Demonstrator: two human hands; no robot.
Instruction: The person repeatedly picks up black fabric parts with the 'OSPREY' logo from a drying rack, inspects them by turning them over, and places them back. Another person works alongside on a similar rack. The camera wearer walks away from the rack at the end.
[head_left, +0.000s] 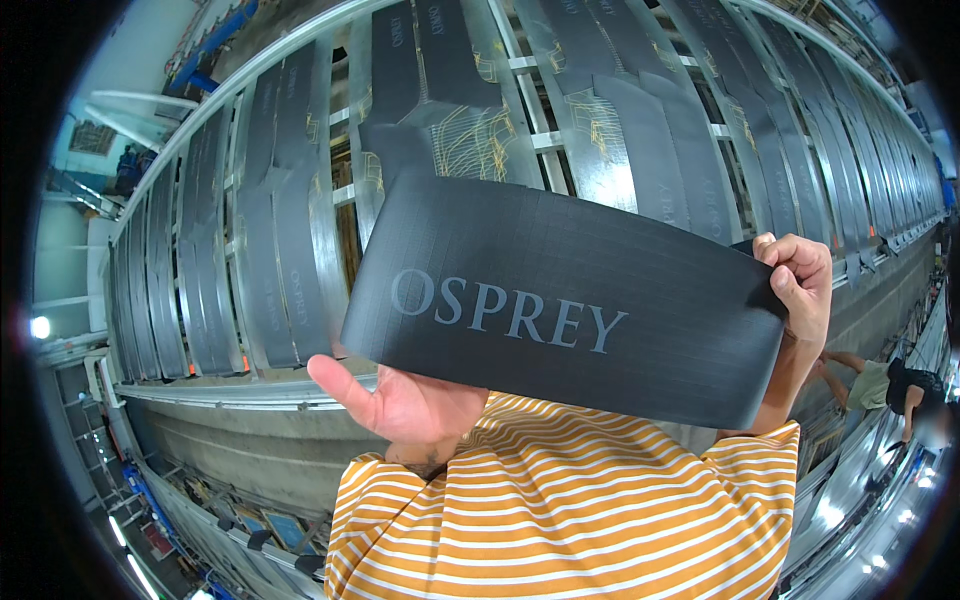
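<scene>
A dark fabric panel with large pale lettering spans the space in front of my chest. My right hand pinches its upper right corner between thumb and curled fingers. Beneath the lower left edge, my left hand supports the panel from behind, palm up. Its thumb sticks out to the left, and its fingers are hidden by the panel. The left end of the panel curves downward. Beyond it, similar dark cut panels lie on metal plates, some marked with yellow lines.
A long metal-framed rack carries rows of plates, with gaps between them. A concrete aisle floor runs along my side. At the right, another person is beside a second bench. Framed screens stand at lower left.
</scene>
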